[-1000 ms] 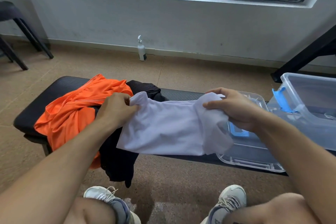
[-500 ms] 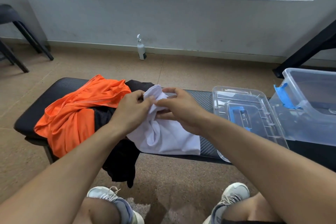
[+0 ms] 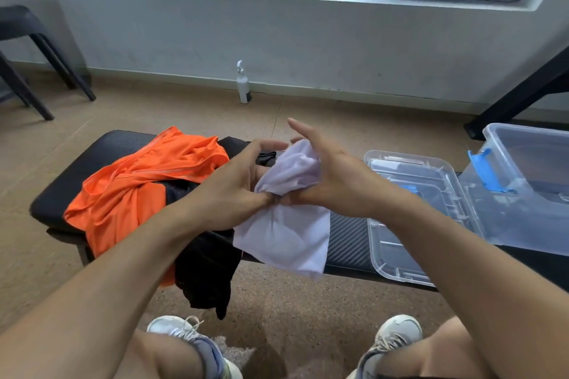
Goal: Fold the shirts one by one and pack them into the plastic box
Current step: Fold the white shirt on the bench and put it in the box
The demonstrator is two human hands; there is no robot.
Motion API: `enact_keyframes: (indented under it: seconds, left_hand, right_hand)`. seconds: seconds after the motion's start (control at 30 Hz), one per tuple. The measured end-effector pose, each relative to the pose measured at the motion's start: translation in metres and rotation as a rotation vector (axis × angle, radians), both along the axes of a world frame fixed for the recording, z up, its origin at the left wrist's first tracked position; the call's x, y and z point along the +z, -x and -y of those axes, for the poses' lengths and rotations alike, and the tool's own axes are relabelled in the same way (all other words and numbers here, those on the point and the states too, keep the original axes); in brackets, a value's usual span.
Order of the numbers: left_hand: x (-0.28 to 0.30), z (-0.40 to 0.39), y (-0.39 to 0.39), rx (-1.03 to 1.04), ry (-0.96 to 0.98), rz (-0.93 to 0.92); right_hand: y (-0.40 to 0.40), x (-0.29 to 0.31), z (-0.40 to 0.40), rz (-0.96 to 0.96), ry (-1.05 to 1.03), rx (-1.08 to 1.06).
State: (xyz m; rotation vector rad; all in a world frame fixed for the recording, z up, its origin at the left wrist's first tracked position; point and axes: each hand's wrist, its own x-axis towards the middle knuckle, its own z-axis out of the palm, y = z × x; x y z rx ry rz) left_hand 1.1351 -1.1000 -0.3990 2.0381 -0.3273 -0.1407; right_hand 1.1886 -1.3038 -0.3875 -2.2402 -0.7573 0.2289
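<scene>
Between our hands hangs the white shirt (image 3: pixel 286 224), pinched at its gathered middle by the thumbs and fingers of our left hand (image 3: pixel 234 184) and right hand (image 3: pixel 332 181), its length dropping toward us over the table (image 3: pixel 348 243) edge. Off to the right, nearer our right hand, sits the open plastic box (image 3: pixel 529 194); the orange shirt (image 3: pixel 144 184) waits left.

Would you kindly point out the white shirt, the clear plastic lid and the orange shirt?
white shirt (image 3: pixel 286 237): head view, hanging lower panel.
clear plastic lid (image 3: pixel 409 172): head view, far flat part.
orange shirt (image 3: pixel 129 194): head view, crumpled middle.
</scene>
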Motion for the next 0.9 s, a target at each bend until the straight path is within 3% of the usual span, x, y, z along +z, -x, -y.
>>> enact_keyframes:
  seconds: [0.17, 0.33, 0.47, 0.6, 0.73, 0.83, 0.9]
  left_hand:
    - [0.006, 0.007, 0.003, 0.013, 0.088, 0.038]
    - [-0.005, -0.005, -0.003, -0.112, -0.300, -0.110]
    - [-0.018, -0.011, -0.015, 0.049, -0.084, -0.088]
    - [-0.018, 0.001, -0.026, 0.245, 0.199, 0.010]
    - [0.003, 0.017, -0.037, 0.351, 0.255, 0.380]
    - [0.009, 0.020, -0.036, 0.309, 0.231, 0.469]
    - [-0.004, 0.014, -0.033, 0.221, 0.148, 0.379]
  right_hand:
    - [0.004, 0.011, 0.025, -0.172, 0.025, -0.009]
    - [0.006, 0.000, 0.047, -0.628, -0.306, -0.017]
    - [-0.004, -0.011, 0.062, -0.702, -0.346, -0.116]
    - [-0.016, -0.015, 0.066, -0.507, -0.425, -0.242]
    - [-0.022, 0.000, 0.058, 0.058, -0.647, -0.239]
    - [-0.026, 0.004, 0.064, 0.344, -0.573, -0.168]
    - [-0.025, -0.005, 0.070, 0.361, -0.461, -0.125]
